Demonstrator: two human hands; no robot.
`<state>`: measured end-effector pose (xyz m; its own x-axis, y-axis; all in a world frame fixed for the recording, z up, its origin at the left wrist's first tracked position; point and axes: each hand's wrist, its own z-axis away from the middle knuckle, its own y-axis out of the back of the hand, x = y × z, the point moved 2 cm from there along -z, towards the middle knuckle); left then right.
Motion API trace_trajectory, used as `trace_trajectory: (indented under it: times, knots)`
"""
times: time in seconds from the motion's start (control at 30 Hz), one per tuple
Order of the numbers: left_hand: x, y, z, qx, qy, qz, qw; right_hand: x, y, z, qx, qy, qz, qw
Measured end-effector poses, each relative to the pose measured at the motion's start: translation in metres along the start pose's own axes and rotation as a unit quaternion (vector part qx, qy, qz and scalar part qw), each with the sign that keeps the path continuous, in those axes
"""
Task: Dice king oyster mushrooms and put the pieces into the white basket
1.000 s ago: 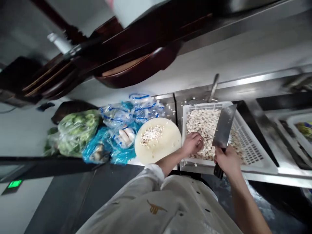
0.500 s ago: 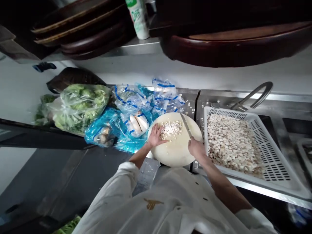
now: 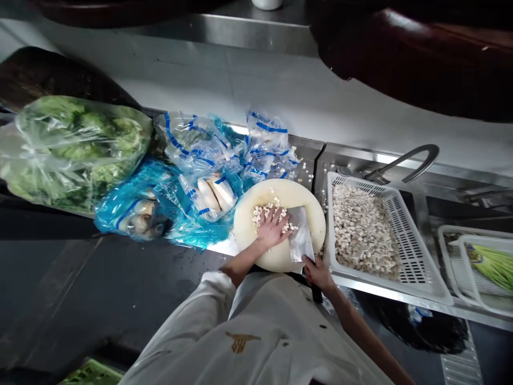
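On the round pale chopping board [image 3: 276,261] lies a heap of small diced white pieces [image 3: 261,213], which look like mushroom. My left hand [image 3: 272,229] rests over the heap, fingers spread, covering part of it. In my right hand [image 3: 318,272] is the handle of a cleaver [image 3: 301,235]. Its broad blade lies nearly flat on the board, its left edge against the diced pieces near my left fingertips. A clear bag holding whole thick white mushrooms [image 3: 215,195] sits just left of the board.
Right of the board, a white perforated basket [image 3: 414,256] holds many chopped pieces [image 3: 356,230] beneath a curved tap [image 3: 420,152]. Leafy greens in a bag [image 3: 80,149] and blue plastic bags [image 3: 132,208] lie to the left. Dark wooden vessels [image 3: 420,64] overhang from the shelf.
The cleaver has turned from edge-on at the board's right to blade-flat beside the diced pieces. My left hand has moved right, over the heap. The view has shifted downward and to the right.
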<state>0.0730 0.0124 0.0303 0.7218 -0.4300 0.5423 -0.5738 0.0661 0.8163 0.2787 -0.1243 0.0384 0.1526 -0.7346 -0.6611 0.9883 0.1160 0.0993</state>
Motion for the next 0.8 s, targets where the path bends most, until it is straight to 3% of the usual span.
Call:
trace_trajectory:
  times: [0.1, 0.2, 0.3, 0.37, 0.47, 0.53, 0.63, 0.73, 0.8]
  knots:
    - [0.004, -0.006, -0.005, 0.047, 0.062, -0.005, 0.997, 0.001, -0.025, -0.006, -0.045, -0.006, -0.036, 0.998]
    - [0.0, 0.001, -0.007, 0.096, 0.11, -0.004, 0.989, -0.007, -0.046, -0.008, -0.118, -0.002, -0.028, 0.993]
    - [0.015, 0.012, -0.011, 0.138, 0.109, -0.007, 0.984, -0.016, -0.035, 0.003, -0.173, 0.027, -0.056, 0.983]
    - [0.041, 0.016, -0.027, 0.155, 0.075, -0.011, 0.985, -0.021, -0.008, 0.019, -0.181, 0.055, -0.096, 0.977]
    - [0.105, 0.003, -0.071, 0.152, -0.007, 0.011, 0.988, -0.023, 0.049, 0.053, -0.139, 0.104, -0.159, 0.972]
    - [0.154, -0.024, -0.107, 0.123, -0.06, 0.041, 0.99, -0.022, 0.091, 0.076, -0.088, 0.139, -0.193, 0.967]
    - [0.215, -0.078, -0.16, 0.067, -0.098, 0.083, 0.99, -0.017, 0.148, 0.105, 0.021, 0.167, -0.212, 0.963]
    - [0.25, -0.13, -0.193, -0.022, -0.073, 0.096, 0.992, -0.007, 0.19, 0.121, 0.136, 0.157, -0.213, 0.955]
    - [0.261, -0.15, -0.194, -0.057, -0.073, 0.104, 0.99, 0.002, 0.209, 0.126, 0.199, 0.143, -0.214, 0.946]
